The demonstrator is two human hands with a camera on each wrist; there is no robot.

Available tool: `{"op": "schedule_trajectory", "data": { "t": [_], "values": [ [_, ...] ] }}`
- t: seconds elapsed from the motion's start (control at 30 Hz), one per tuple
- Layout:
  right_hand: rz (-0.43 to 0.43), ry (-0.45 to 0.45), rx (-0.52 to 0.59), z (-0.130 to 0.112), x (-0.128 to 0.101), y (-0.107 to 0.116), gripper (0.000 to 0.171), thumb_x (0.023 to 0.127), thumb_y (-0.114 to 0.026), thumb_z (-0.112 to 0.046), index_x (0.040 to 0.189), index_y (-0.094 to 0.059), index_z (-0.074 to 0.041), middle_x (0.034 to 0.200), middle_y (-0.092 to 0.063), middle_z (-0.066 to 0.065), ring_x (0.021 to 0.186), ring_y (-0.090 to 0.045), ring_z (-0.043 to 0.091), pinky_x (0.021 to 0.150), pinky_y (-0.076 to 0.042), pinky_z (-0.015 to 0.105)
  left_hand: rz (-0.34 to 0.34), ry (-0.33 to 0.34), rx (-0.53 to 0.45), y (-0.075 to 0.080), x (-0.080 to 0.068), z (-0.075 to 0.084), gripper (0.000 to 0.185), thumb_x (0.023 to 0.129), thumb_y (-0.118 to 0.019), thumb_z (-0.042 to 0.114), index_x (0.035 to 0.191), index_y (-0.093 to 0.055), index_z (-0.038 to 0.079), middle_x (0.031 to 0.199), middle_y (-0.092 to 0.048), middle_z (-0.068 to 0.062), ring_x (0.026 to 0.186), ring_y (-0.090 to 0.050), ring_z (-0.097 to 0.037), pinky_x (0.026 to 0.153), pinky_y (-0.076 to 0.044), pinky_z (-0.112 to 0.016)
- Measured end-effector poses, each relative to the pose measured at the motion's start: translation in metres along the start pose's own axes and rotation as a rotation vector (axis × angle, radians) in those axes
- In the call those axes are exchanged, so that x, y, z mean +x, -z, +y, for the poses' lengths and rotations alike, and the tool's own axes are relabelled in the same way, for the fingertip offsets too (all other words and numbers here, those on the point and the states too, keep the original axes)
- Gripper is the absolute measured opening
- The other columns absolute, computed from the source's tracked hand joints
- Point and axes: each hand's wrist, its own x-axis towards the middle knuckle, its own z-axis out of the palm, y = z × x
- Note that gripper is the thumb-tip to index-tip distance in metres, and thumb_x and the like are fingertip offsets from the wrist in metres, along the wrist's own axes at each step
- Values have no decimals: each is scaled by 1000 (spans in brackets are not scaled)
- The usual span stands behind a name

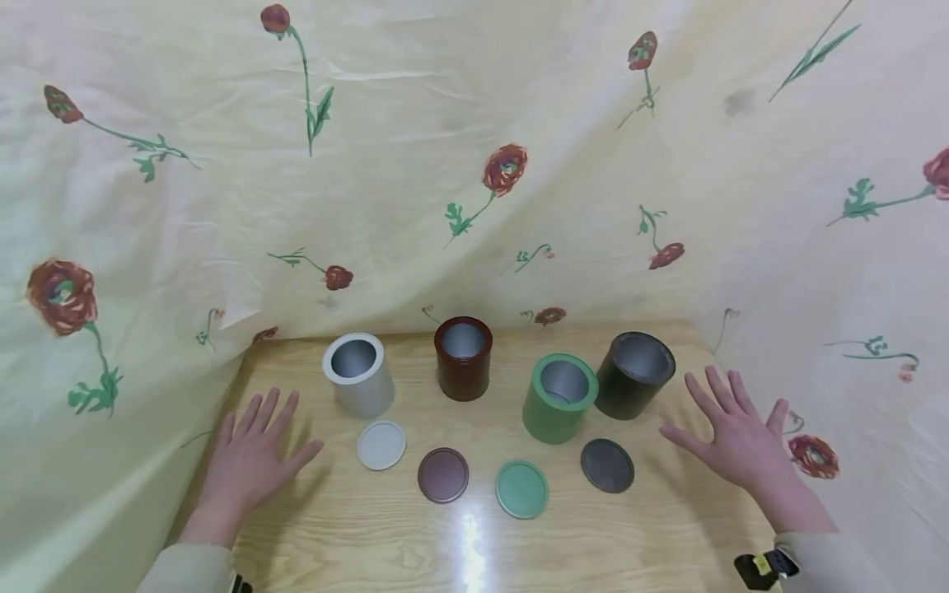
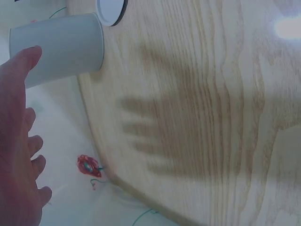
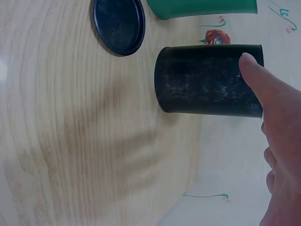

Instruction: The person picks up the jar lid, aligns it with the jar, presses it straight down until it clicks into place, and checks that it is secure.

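Observation:
My left hand (image 1: 252, 453) hovers over the table's left side with its fingers spread, nothing in it. Nearest to it are an upright white canister (image 1: 366, 391) and a round white lid (image 1: 381, 445). On the right, my right hand (image 1: 734, 436) is likewise spread and holds nothing, beside a black canister (image 1: 623, 395) and its black lid (image 1: 607, 465). Between them stand a dark red canister (image 1: 464, 371) and a green canister (image 1: 552, 416), both without lids on. A dark red lid (image 1: 443, 475) and a green lid (image 1: 522, 489) lie flat in front of them.
The wooden table (image 1: 356, 543) carries all the canisters and lids. Behind it and along both sides hangs a pale cloth (image 1: 400, 198) printed with red flowers. A bright glare spot lies at the front middle. A dark watch (image 1: 767, 568) is on the right wrist.

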Motion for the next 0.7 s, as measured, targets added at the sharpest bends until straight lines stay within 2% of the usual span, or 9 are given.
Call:
{"op": "schedule_trajectory", "data": {
  "t": [0.2,0.47,0.7],
  "values": [
    [23,20,9,-5,5,5,104,95,-68,-68,172,-23,-16,175,-15,25,163,1,47,107,24,86,7,-11,52,9,3,2,97,101,-52,73,168,-32,6,172,-23,-29,158,-17,-54,124,-6,-76],
    [46,63,-5,-18,16,15,104,93,-70,-68,172,-22,-20,175,-18,24,163,-1,46,109,21,86,24,-32,95,21,8,2,95,101,-52,73,167,-35,7,171,-25,-29,158,-18,-53,125,-7,-76],
    [48,108,0,-46,33,33,106,92,-72,-68,172,-25,-16,175,-20,24,164,-1,45,110,18,87,30,-63,111,34,14,2,96,100,-54,73,167,-35,8,172,-26,-28,159,-19,-52,124,-10,-76]
  ]
}}
